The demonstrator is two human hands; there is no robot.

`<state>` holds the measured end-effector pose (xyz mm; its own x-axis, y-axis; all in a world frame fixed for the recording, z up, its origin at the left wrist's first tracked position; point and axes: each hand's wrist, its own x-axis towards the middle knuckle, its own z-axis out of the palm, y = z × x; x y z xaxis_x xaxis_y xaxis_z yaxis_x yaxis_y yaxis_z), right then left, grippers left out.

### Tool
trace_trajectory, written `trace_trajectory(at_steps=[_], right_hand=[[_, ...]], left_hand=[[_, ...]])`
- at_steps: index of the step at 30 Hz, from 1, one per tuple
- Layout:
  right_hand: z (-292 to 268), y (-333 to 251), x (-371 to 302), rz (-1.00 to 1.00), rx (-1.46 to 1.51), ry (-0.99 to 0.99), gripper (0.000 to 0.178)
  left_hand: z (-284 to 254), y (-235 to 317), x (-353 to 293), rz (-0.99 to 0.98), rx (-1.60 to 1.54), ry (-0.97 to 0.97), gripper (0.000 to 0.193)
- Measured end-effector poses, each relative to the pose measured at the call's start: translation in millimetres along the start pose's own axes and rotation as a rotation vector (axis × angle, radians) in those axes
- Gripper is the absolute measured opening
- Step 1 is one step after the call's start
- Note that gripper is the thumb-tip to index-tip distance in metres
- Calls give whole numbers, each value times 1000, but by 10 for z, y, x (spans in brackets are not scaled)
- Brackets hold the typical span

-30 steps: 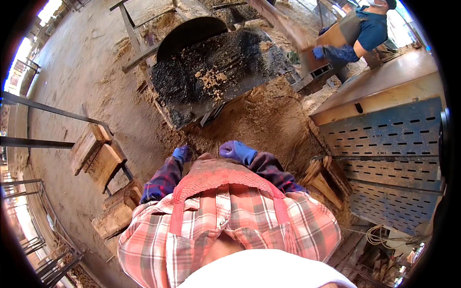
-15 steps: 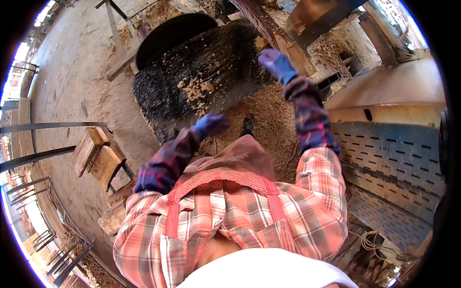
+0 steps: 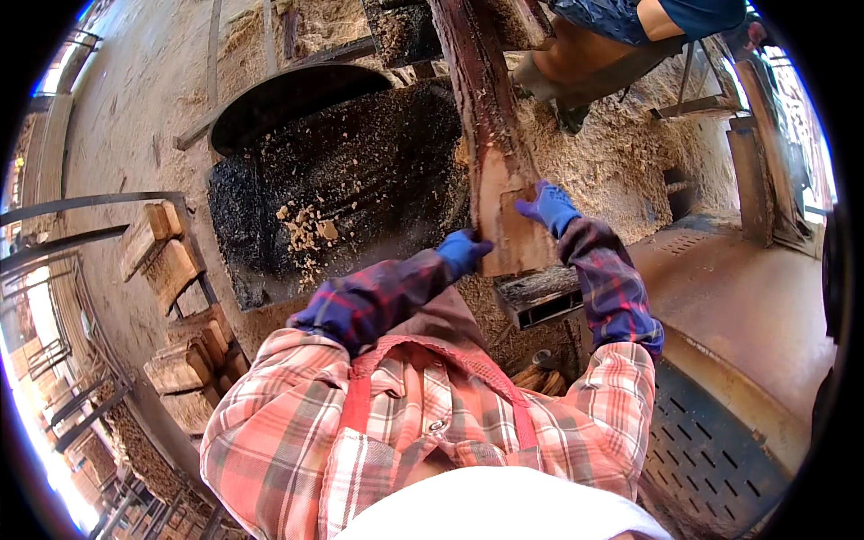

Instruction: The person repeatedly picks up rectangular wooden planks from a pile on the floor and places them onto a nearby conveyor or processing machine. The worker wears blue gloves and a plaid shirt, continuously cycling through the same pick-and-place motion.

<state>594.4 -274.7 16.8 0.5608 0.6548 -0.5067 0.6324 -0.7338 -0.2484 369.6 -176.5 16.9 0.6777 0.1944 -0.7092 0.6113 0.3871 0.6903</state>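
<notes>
A long, bark-covered timber slab (image 3: pixel 504 171) runs from the far edge toward me, its near end sawn pale and flat. My left hand (image 3: pixel 463 253), in a blue glove, closes on the slab's left edge close to that end. On the opposite edge, slightly farther out, my gloved right hand (image 3: pixel 551 208) grips with thumb and fingers over the wood. Fingers under the slab are hidden. Below the near end sits a dark rectangular metal tube (image 3: pixel 538 304) with an open end.
A black metal plate (image 3: pixel 342 189) strewn with wood chips lies left of the slab, beside a dark round disc (image 3: pixel 288 101). Another person's leg (image 3: pixel 585 58) stands at far right. A rusty metal table (image 3: pixel 738 288) is at right, stacked wood blocks (image 3: pixel 184 369) at left.
Both hands have come together onto the timber slab, which now reaches nearer to me. Earlier my left hand was off it. My view has shifted, and the other person's legs show more fully.
</notes>
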Motion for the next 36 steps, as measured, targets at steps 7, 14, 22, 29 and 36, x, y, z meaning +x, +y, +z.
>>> trace_trajectory(at_steps=[7, 14, 22, 29, 36], right_hand=[[-736, -203, 381, -205, 625, 8, 48], [-24, 69, 823, 70, 619, 406, 79], [201, -575, 463, 306, 230, 647, 86], [469, -1182, 358, 151, 325, 791, 76], [376, -1660, 403, 160, 242, 855, 63]], left_hand=[[-443, 612, 5, 101, -69, 60, 35], [-569, 427, -26, 273, 529, 312, 37], [-426, -665, -480, -221, -153, -216, 41], [-267, -1012, -185, -131, -481, -224, 28], [-534, -810, -96, -37, -160, -113, 25]])
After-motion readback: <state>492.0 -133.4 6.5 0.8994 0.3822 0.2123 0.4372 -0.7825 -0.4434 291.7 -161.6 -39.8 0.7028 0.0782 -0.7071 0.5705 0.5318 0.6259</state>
